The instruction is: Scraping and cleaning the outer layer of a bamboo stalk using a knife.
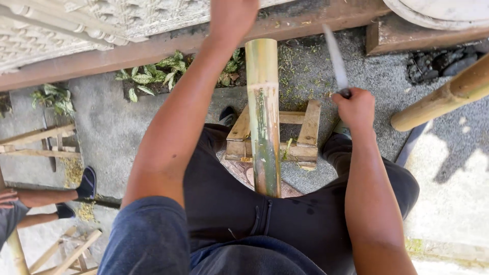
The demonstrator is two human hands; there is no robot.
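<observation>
Bamboo pole (264, 117) between knees, knife (336, 61) raised

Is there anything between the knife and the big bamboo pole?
Nothing visible stands in the way. The right hand holds a long metal knife raised to the right of the upright green-and-yellow bamboo pole, with only open air between blade and pole. The left hand is up near the pole's top, on its other side.
</observation>
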